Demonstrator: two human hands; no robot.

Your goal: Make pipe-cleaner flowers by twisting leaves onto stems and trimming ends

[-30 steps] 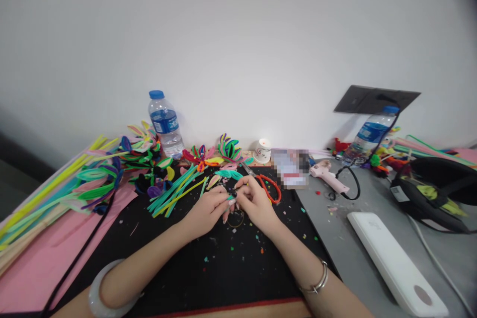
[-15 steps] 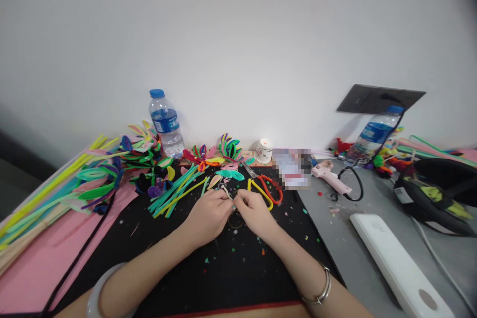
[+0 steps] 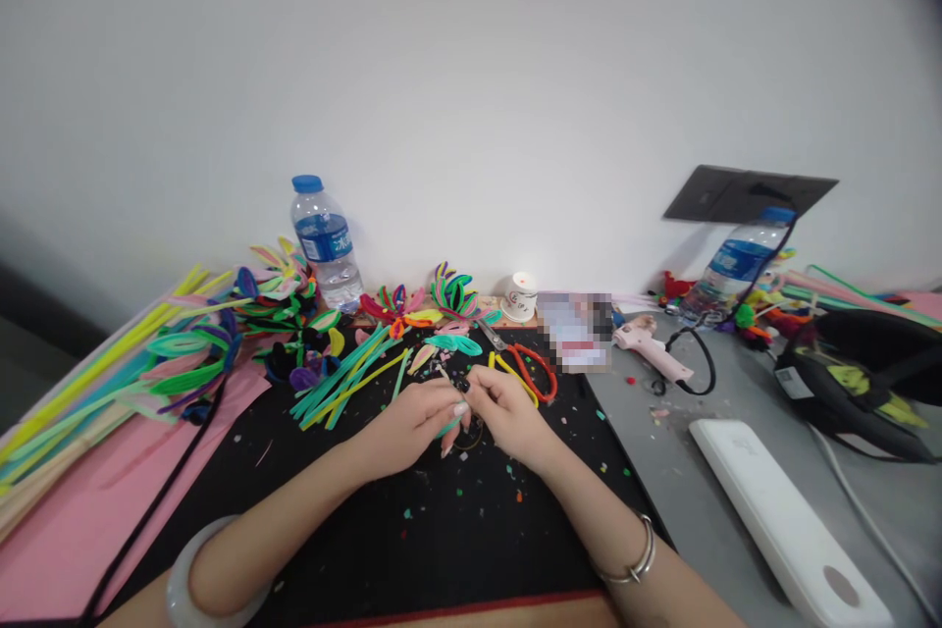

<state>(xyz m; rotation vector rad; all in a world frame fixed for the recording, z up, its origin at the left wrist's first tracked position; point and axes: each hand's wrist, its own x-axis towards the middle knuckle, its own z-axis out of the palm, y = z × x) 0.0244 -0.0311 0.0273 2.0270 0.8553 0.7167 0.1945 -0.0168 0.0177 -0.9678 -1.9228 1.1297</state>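
With the left hand (image 3: 421, 414) gripping a teal strip (image 3: 446, 428) and the right hand (image 3: 506, 412) closed-fingered, any hold hidden, open black mat (image 3: 412, 554) reaches to its red near edge (image 3: 471, 606).

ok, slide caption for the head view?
Left hand holding a small teal piece, right hand close beside it over a black mat; orange-handled scissors lie just beyond.

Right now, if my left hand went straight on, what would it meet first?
Probably your right hand, just ahead of the left hand; whether they already touch is hard to tell.
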